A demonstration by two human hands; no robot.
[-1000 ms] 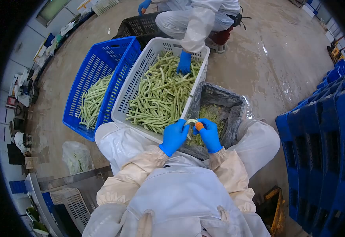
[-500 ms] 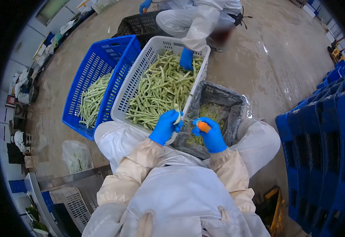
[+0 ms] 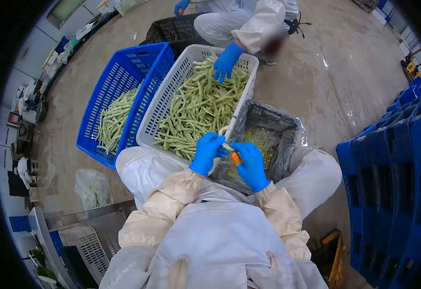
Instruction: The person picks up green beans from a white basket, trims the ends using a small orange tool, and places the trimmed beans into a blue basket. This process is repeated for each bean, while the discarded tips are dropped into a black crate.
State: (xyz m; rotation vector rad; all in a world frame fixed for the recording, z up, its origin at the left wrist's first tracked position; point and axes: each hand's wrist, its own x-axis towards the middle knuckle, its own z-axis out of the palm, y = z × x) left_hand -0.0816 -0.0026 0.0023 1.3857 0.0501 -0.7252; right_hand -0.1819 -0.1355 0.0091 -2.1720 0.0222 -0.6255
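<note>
My left hand (image 3: 207, 153), in a blue glove, is closed on a green bean (image 3: 227, 147), whose pale curled end sticks up beyond the fingers. My blue-gloved right hand (image 3: 250, 166) meets it at the bean and grips a small orange-handled tool (image 3: 237, 159); its working end is hidden. Both hands are over the near rim of a white basket (image 3: 145, 126) heaped with green beans (image 3: 196, 108). Below and beside my right hand stands a bin lined with dark plastic (image 3: 287, 126), with green trimmings (image 3: 261, 142) inside.
A blue basket (image 3: 92, 103) with more beans stands left of the white one. Across from me, a co-worker's gloved hand (image 3: 227, 61) hovers over the beans. Stacked blue pallets (image 3: 379, 178) rise at right. A clear plastic bag (image 3: 93, 188) lies on the floor at left.
My right hand has come left and up to the bean, and the orange handle has turned. The co-worker's hand has lifted out of the beans with its fingers spread.
</note>
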